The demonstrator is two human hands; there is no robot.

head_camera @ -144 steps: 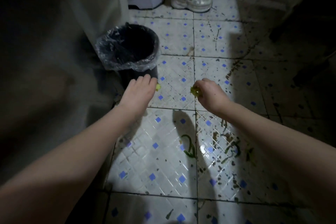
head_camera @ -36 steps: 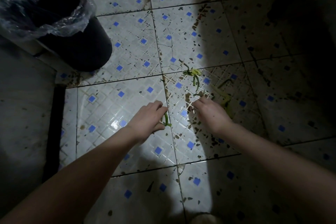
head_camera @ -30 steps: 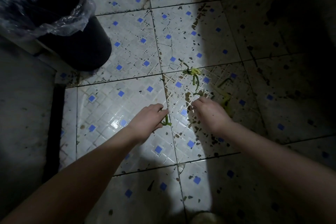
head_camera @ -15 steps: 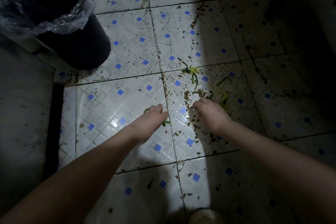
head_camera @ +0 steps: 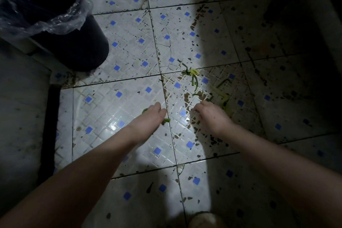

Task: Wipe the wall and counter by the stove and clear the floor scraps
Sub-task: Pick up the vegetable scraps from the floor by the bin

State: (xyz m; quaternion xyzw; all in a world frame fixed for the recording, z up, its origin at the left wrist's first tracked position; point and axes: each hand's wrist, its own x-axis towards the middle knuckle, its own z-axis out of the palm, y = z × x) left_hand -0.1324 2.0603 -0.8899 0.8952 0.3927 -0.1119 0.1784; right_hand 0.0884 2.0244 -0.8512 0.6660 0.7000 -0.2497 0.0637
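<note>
Gathered up since about a second ago: the green scrap (head_camera: 166, 120), then lying on the tile under the left thumb, now sits inside the left hand (head_camera: 149, 118), green ends poking out at both sides of the curled fingers, so that hand is clamped on it, low over the floor (head_camera: 118, 98) just left of a grout line. Right hand (head_camera: 211, 114) has barely shifted; fingers bent down to the tile, tips hidden from above, so cannot tell whether it pinches anything. Just beyond its fingertips lie the loose scraps (head_camera: 193, 74): a yellow-green clump with thin stalks trailing toward the hand, and dimmer strands off to the right in shadow. Bin (head_camera: 77, 50) stands well apart at upper left, clear liner (head_camera: 61, 22) folded over its rim, mouth too dark to see contents. Judgement: floor pickup is mid-way. One piece is in hand and not yet binned, and several remain on the tile. Many dark specks also cover the tiles; whether debris or stain is unclear. Wall and counter are out of view, so that part cannot be assessed.
</note>
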